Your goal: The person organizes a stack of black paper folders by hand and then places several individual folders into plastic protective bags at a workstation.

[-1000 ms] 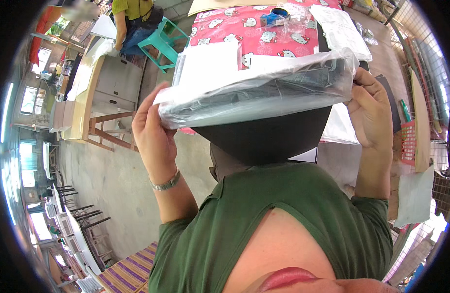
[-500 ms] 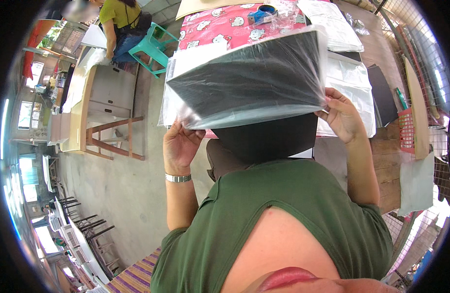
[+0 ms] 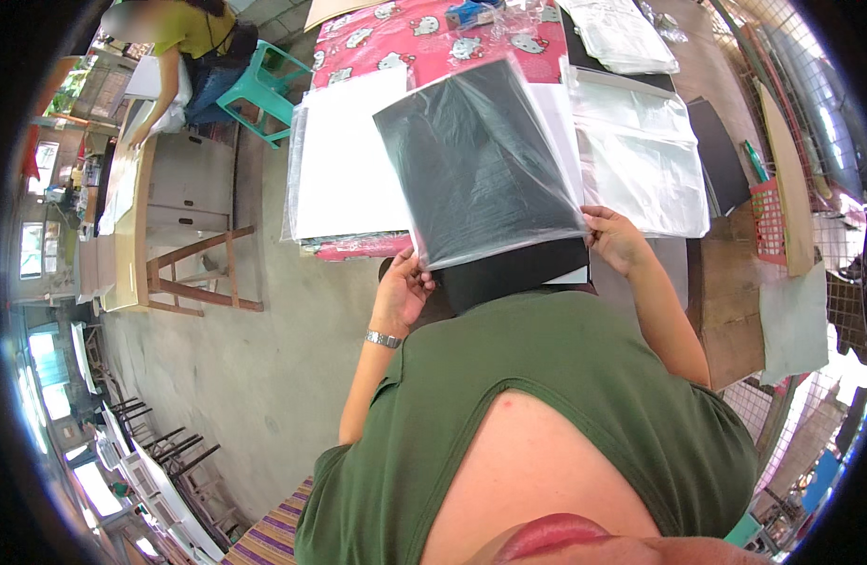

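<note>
A black sheet inside a clear plastic sleeve [image 3: 485,165] tilts up in front of me over the table. My left hand [image 3: 402,290] pinches its near left corner, and my right hand [image 3: 618,240] pinches the near right corner. Under it, at my lap, lies another black sheet [image 3: 509,275]. White sheets [image 3: 349,169] are stacked to the left of the sleeve. On the right is a pile of clear plastic sleeves [image 3: 641,165].
A pink patterned cloth [image 3: 405,40] covers the table, with a blue tape dispenser [image 3: 473,13] at the far side. Black sheets [image 3: 721,155] and a red basket [image 3: 769,221] are at the right. A person [image 3: 193,47] works at a bench beside a green stool [image 3: 262,89].
The sleeved black sheet has swung from lying wide and skewed to more upright, its near edge lower and closer to me. Both hands keep hold of its corners; my left hand moved right and nearer.
</note>
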